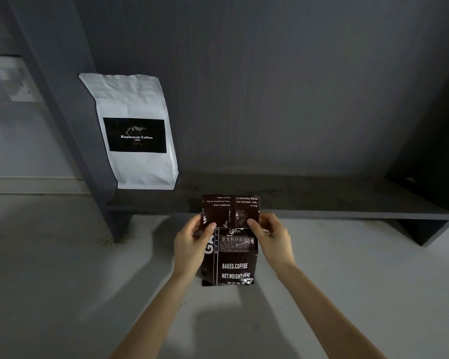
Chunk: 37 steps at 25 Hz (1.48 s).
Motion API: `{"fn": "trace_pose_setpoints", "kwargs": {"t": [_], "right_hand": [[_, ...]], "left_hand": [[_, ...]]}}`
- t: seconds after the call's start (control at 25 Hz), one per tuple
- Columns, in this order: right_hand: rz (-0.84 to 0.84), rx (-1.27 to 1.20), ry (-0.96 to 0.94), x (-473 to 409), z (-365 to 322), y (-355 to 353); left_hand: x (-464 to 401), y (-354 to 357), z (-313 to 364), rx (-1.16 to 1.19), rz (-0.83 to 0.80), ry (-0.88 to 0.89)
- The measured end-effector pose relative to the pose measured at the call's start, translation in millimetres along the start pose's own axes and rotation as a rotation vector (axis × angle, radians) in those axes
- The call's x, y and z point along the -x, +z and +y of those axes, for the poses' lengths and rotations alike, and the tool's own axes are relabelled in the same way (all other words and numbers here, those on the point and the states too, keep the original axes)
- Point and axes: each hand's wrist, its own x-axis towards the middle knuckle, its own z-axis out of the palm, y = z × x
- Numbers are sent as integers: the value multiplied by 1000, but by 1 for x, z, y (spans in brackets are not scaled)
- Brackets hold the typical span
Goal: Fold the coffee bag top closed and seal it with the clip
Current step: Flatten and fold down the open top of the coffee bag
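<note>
A dark brown foil coffee bag with white lettering stands upright on the pale surface in the middle of the head view. Its top flap is folded forward over the front, its printing upside down. My left hand pinches the flap's left edge, thumb on the front. My right hand pinches the right edge the same way. No clip is in view.
A white coffee bag with a black label leans against the dark grey wall on a low dark shelf behind. A dark post slants down at the left. The pale floor-like surface spreads around the bag.
</note>
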Motion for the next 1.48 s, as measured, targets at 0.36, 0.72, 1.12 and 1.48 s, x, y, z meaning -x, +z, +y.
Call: {"fn": "trace_pose_setpoints", "kwargs": {"t": [0.36, 0.72, 1.12, 1.48], "right_hand": [[14, -39, 39, 0, -2, 6], [-29, 24, 20, 8, 0, -17], [29, 239, 218, 44, 36, -89], [-75, 614, 211, 77, 67, -112]], "left_hand": [[-3, 6, 6, 22, 27, -104], [-1, 12, 10, -170, 111, -17], [12, 23, 36, -428, 198, 164], [70, 63, 20, -453, -216, 483]]}}
